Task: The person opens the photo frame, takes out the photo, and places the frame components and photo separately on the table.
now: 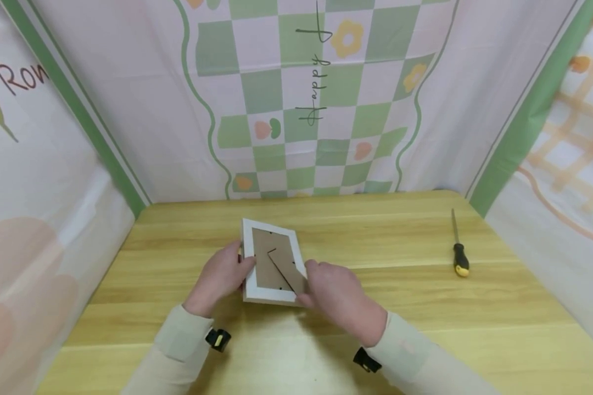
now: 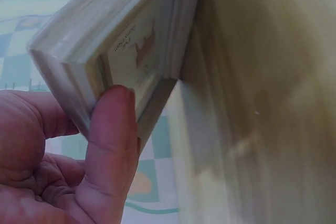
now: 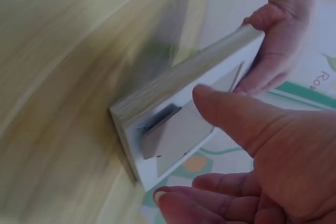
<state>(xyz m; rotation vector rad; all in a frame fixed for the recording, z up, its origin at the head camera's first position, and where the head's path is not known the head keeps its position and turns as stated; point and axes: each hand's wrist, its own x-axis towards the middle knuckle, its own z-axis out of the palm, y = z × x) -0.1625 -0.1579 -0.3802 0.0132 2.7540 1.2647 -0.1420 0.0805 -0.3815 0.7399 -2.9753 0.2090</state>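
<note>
A white picture frame (image 1: pixel 269 295) is tilted up over the table, its brown backing board (image 1: pixel 265 274) facing the head camera. A brown stand flap (image 1: pixel 290 269) slants across the board's lower right. My left hand (image 1: pixel 222 277) grips the frame's left edge, thumb over the back. In the left wrist view a finger lies against the front, beside the printed picture (image 2: pixel 145 51). My right hand (image 1: pixel 338 296) is at the frame's lower right, by the flap. Seen from the right wrist, its thumb (image 3: pixel 210 103) extends across the back, apart from its loosely bent fingers.
A screwdriver (image 1: pixel 459 255) with a black and yellow handle lies on the wooden table (image 1: pixel 375 236) at the right. Printed cloth (image 1: pixel 326 159) hangs behind the table, with more cloth at both sides. Each wrist wears a black band (image 1: pixel 218 339).
</note>
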